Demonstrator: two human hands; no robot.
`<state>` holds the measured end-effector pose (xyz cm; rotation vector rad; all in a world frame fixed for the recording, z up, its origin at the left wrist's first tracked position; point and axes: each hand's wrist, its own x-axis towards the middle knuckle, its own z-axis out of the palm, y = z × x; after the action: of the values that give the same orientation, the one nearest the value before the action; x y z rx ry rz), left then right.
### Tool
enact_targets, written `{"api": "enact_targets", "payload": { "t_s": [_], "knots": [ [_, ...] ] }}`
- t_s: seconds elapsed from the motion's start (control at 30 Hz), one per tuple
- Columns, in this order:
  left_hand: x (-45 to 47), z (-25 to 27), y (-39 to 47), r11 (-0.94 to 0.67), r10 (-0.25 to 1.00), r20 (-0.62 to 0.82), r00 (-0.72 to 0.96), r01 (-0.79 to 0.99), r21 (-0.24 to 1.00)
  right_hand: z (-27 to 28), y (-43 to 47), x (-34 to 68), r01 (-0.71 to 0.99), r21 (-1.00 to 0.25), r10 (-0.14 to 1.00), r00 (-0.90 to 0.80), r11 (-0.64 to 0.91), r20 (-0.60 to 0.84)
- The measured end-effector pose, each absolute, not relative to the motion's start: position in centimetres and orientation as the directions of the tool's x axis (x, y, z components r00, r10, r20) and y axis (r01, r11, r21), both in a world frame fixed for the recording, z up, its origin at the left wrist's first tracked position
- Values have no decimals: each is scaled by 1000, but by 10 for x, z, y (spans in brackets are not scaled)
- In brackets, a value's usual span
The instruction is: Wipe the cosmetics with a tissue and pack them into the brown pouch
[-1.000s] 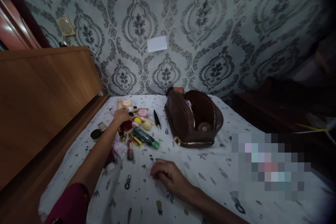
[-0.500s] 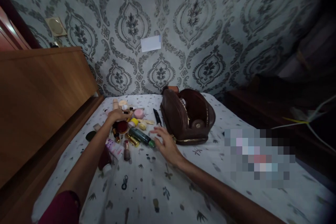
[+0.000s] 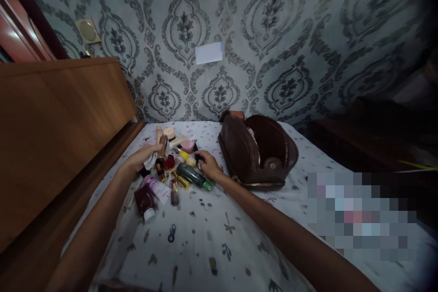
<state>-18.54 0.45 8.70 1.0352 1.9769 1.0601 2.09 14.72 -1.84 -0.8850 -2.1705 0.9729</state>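
Observation:
Cosmetics lie in a cluster on a patterned white sheet [image 3: 191,232]. At the left of the cluster, my left hand [image 3: 143,156] is closed on a shiny brown-gold tube [image 3: 164,145], held upright. My right hand [image 3: 210,165] pinches a slim black tube [image 3: 196,148] at the cluster's right side. Just below that hand lies a dark green bottle [image 3: 191,175] with a green cap. Nearby are a pink jar [image 3: 187,146], a gold tube [image 3: 181,179], a lipstick [image 3: 174,192], a lilac squeeze tube [image 3: 158,189] and a dark red bottle [image 3: 145,201] with a white cap.
An unzipped brown leather bag [image 3: 239,155] stands open to the right of the cluster. A wooden panel [image 3: 68,114] borders the left side, and a patterned wall [image 3: 236,77] rises behind. A blurred-out patch [image 3: 359,214] covers something at the right.
My left hand has lifted the brown-gold tube into view. My right hand has moved from beside the green bottle up to the black tube and taken hold of it. The camera view has shifted slightly left.

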Motion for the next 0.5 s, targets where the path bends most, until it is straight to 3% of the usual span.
{"api": "enact_targets", "payload": {
  "t_s": [0.17,0.37,0.43,0.5],
  "knots": [
    [-150,76,-7,237,919,-181,-351,122,964,-21,141,22,192,-844,745,-592,500,307],
    [-101,69,-14,129,949,-108,-295,51,990,2,97,58,-29,-871,695,-591,490,410],
    [-84,63,-17,102,954,-77,-289,71,992,8,75,73,-216,-931,616,-702,295,359],
    [-67,54,-22,81,944,-33,-329,135,987,9,56,88,-293,-953,567,-774,74,282]
  ]
}}
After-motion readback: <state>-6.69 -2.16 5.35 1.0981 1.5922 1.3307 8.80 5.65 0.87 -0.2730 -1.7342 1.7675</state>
